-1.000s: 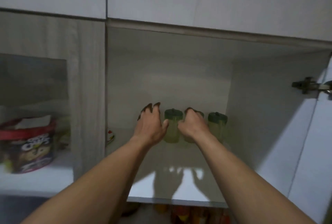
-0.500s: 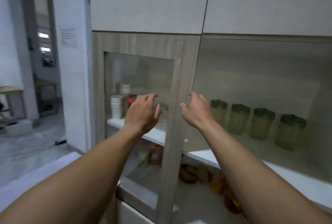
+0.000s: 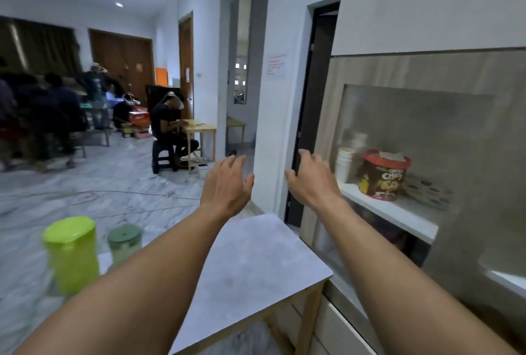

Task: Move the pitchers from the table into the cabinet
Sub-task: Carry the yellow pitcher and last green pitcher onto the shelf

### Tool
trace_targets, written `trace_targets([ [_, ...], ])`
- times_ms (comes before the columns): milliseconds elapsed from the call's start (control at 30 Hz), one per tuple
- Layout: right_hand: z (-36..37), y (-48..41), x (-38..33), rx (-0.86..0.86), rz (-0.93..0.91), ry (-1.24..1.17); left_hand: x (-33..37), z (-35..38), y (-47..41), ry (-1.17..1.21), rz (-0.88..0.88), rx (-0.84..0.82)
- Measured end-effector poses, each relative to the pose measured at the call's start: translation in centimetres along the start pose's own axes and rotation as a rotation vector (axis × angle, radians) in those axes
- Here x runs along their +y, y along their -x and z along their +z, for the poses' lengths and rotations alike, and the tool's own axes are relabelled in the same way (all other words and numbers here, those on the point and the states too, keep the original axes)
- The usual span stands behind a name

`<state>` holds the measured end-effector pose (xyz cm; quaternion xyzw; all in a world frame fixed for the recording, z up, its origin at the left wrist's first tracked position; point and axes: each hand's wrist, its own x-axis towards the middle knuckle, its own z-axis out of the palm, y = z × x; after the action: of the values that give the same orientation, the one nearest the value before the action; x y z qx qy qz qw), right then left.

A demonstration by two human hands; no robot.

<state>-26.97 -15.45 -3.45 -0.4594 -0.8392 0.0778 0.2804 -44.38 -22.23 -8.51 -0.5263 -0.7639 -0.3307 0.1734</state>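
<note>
Your left hand (image 3: 225, 184) and right hand (image 3: 313, 181) hover empty, fingers spread, above the grey-topped wooden table (image 3: 256, 263). Two pitchers stand at its near left: a lime-green plastic pitcher (image 3: 71, 252) and, just right, a dark-green-lidded pitcher (image 3: 124, 242). The glass-fronted wooden cabinet (image 3: 412, 141) stands right.

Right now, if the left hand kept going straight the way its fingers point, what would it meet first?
Nothing close: the left hand is open, above the table, aimed at open floor; the pitchers sit off its line. Depth is unclear.
</note>
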Motion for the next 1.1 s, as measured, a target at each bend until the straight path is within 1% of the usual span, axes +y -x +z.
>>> trace_targets([
  [233, 9.7, -0.5, -12.7, -0.086, -0.105, -0.102, -14.9, -5.7, 3.9, -0.076, -0.155, 0.018],
  [367, 15.3, 0.0, -19.1, -0.152, -0.155, -0.131, -23.0, -8.1, 6.6, -0.127, -0.257, -0.011],
  [467, 19.6, 0.4, -22.9, -0.212, -0.187, -0.140, -28.0, -8.8, 8.7, -0.128, -0.373, -0.026],
  [533, 21.3, 1.0, -23.7, -0.225, -0.197, -0.151, -29.3, -8.9, 10.0, -0.124, -0.413, -0.044],
  [600, 25.8, 0.8, -26.7, -0.293, -0.219, -0.162, -33.6, -8.4, 11.0, -0.137, -0.515, -0.051],
  [667, 27.9, 1.4, -27.4, -0.333, -0.239, -0.172, -34.9, -8.0, 12.0, -0.148, -0.551, -0.050],
  [833, 37.3, 0.6, -29.4, -0.450, -0.253, -0.205, -40.5, -4.3, 12.9, -0.097, -0.707, -0.075],
  [1033, 47.2, -0.3, -29.0, -0.589, -0.173, -0.262, -46.4, 1.3, 13.5, 0.057, -0.964, 0.016],
  [1100, 49.5, -0.3, -28.6, -0.617, -0.077, -0.318, -47.5, 2.9, 13.4, 0.111, -1.056, 0.057],
])
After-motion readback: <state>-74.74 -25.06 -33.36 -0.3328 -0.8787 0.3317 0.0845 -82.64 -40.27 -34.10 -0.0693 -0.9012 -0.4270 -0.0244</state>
